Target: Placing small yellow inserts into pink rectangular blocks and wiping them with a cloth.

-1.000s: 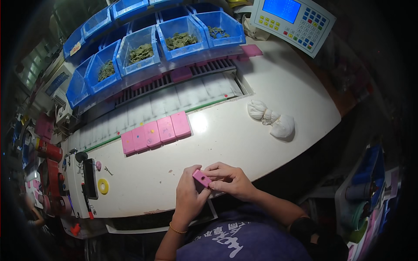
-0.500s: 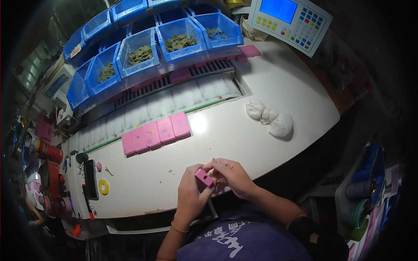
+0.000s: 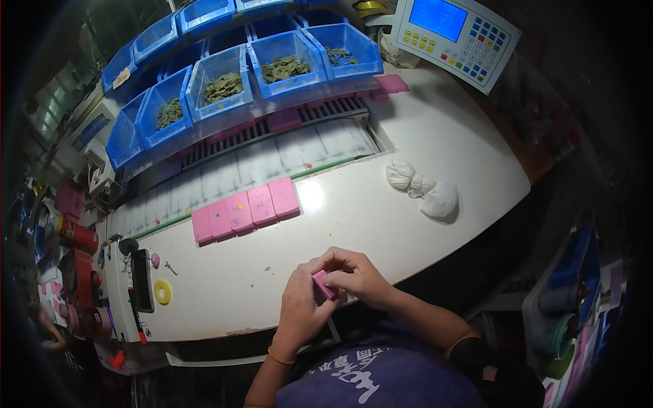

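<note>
My left hand (image 3: 299, 300) is closed round a small pink block (image 3: 324, 287) above the front edge of the bench. From the other side my right hand (image 3: 362, 276) bends over the same block, its thumb pressed against the top and its fingers curled behind. Both hands cover much of the block, so its hole and lower parts are hidden. Just beyond the hands, a row of flat pink blocks (image 3: 243, 212) lies side by side on the white bench.
Blue bins (image 3: 286, 64), some holding small greenish pieces, stand at the back. A knotted white cloth bag (image 3: 439, 198) lies to the right, below a keypad panel with a blue screen (image 3: 457, 41). At left are a yellow tape roll (image 3: 162, 292), a black phone (image 3: 141, 280) and a red-tipped pen (image 3: 141, 330).
My right hand has shifted its grip, its thumb now over the block where a dark hole showed before. The block has tilted more upright in my left hand.
</note>
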Tool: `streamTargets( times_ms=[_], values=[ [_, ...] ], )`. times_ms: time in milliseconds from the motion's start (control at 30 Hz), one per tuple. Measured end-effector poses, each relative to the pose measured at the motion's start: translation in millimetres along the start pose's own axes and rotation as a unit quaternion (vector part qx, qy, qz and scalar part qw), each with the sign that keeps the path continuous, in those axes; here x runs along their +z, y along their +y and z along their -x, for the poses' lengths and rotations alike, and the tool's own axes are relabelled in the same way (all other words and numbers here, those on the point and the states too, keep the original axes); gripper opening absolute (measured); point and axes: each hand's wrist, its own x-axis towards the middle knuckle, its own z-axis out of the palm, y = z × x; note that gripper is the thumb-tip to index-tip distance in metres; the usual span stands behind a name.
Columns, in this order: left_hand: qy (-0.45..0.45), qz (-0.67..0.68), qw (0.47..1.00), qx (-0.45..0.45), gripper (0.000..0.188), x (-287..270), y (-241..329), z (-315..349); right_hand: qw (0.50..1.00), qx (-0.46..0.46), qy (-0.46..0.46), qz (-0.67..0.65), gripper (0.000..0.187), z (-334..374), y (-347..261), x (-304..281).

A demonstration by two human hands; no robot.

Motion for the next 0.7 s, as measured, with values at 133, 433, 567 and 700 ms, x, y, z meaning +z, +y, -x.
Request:
streamTargets(
  times_ms=[133, 433, 567, 700],
  values=[
    [-0.005, -0.004, 1.0, 0.004, 0.06, -1, 0, 0, 0.999, 0.006, 0.012, 0.029, 0.016, -3, -4, 6],
    [-0.023, 0.052, 0.996, -0.068, 0.057, -5, -4, -3, 0.991, -0.07, 0.117, -0.019, 0.035, -8, 1, -5],
    [-0.013, 0.029, 0.999, -0.034, 0.057, -2, -13, -1, 0.96, -0.111, 0.027, 0.257, 0.046, 15, -22, -1],
    [-0.02, 0.009, 0.999, -0.039, 0.047, -1, -17, 2, 0.924, -0.181, -0.029, 0.336, 0.059, 11, -7, 5]
  ],
)
